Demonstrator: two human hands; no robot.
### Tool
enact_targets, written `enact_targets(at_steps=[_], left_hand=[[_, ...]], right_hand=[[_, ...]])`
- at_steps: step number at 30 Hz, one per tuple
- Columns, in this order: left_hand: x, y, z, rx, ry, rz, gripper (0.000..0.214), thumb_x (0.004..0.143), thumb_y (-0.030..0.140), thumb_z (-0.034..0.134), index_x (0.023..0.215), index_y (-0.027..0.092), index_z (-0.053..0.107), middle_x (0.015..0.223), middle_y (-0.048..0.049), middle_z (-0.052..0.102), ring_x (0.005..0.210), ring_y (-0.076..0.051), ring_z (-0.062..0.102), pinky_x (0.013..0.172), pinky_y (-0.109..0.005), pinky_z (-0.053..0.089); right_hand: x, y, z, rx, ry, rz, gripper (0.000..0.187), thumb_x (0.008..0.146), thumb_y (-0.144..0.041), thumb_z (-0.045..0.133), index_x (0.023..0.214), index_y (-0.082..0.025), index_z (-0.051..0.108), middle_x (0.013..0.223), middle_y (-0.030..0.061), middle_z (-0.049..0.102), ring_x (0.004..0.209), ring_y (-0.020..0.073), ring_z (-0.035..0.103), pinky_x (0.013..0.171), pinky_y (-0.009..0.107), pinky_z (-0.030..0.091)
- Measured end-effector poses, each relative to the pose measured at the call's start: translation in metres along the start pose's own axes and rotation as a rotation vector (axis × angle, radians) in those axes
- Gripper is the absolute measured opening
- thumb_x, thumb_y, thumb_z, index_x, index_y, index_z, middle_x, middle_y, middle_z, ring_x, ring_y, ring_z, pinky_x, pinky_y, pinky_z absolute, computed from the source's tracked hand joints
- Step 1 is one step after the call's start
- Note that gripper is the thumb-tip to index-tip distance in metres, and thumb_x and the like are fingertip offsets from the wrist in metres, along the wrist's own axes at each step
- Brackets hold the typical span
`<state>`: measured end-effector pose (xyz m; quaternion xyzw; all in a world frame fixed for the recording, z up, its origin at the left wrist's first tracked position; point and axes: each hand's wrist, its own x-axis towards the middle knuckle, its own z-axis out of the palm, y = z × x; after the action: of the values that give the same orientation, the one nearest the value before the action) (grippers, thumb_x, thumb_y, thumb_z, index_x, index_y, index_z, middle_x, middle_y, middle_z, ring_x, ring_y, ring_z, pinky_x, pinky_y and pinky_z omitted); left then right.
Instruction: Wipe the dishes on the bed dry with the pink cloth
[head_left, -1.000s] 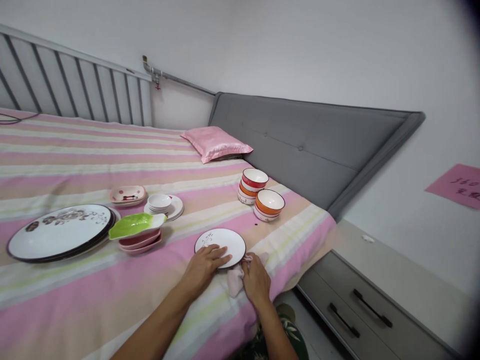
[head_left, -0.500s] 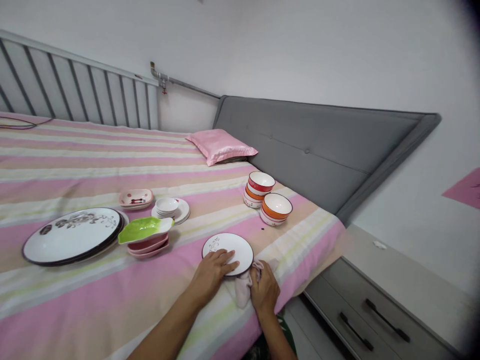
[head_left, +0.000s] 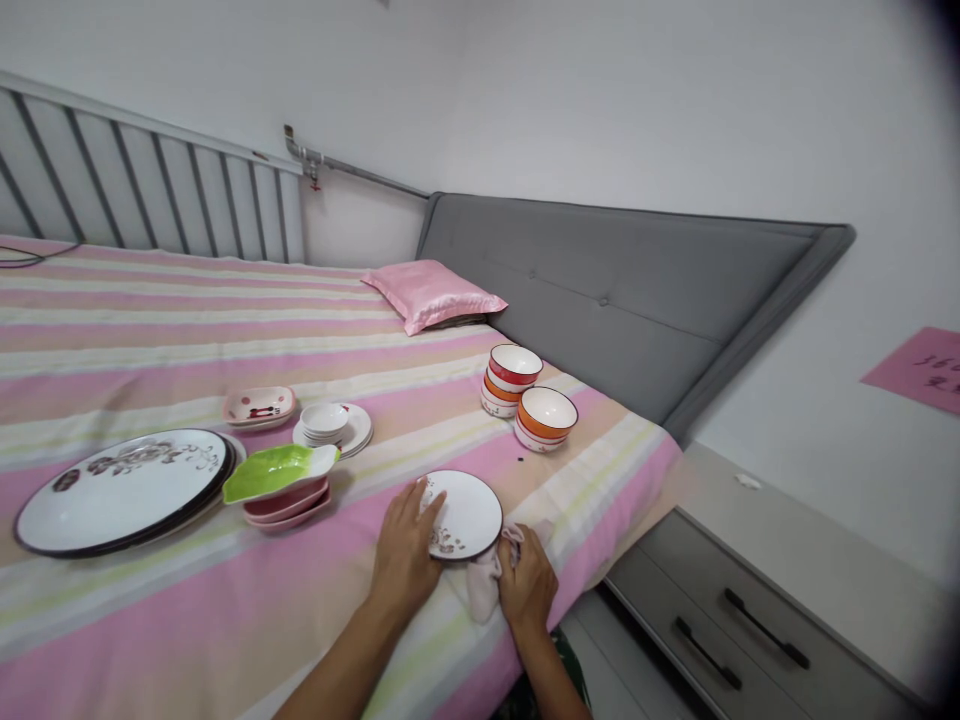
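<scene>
A small white plate (head_left: 469,510) with a dark rim and a floral mark lies on the striped pink bedsheet (head_left: 187,600) near the bed's corner. My left hand (head_left: 405,550) rests on the plate's left edge, fingers spread along the rim. My right hand (head_left: 529,585) lies just right of the plate, closed on a crumpled pale pink cloth (head_left: 484,585) that touches the plate's near edge.
Two stacks of red and orange bowls (head_left: 529,395) stand beyond the plate. To the left are a green leaf dish on pink dishes (head_left: 281,480), small white saucers (head_left: 334,425), a large plate stack (head_left: 124,490). A grey drawer unit (head_left: 750,620) is at right.
My left hand slid from the plate's top to its left edge, and the plate has turned so its floral mark now faces me. The right hand stays on the cloth.
</scene>
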<state>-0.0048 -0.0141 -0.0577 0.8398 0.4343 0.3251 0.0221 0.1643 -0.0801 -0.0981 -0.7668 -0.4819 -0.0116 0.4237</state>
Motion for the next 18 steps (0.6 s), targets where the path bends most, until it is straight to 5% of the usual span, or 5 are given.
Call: enact_targets(at_steps=[6, 18], left_hand=[[-0.003, 0.005, 0.005, 0.054, -0.041, -0.334, 0.081, 0.070, 0.029, 0.061, 0.136, 0.000, 0.025, 0.141, -0.0304, 0.026, 0.133, -0.041, 0.020, 0.105, -0.051, 0.027], [0.006, -0.018, -0.002, -0.065, -0.185, -0.450, 0.099, 0.064, 0.043, 0.065, 0.137, -0.005, 0.019, 0.142, -0.0269, 0.030, 0.134, -0.037, 0.021, 0.110, -0.042, 0.022]], right_hand=[[0.001, 0.000, 0.000, -0.023, -0.003, 0.013, 0.035, 0.087, -0.040, 0.036, 0.098, -0.017, 0.061, 0.095, 0.0073, 0.065, 0.087, 0.0210, 0.060, 0.071, 0.027, 0.041], [0.002, 0.001, 0.000, -0.046, -0.018, 0.045, 0.035, 0.086, -0.041, 0.037, 0.097, -0.017, 0.060, 0.095, 0.0068, 0.064, 0.087, 0.0221, 0.059, 0.072, 0.027, 0.039]])
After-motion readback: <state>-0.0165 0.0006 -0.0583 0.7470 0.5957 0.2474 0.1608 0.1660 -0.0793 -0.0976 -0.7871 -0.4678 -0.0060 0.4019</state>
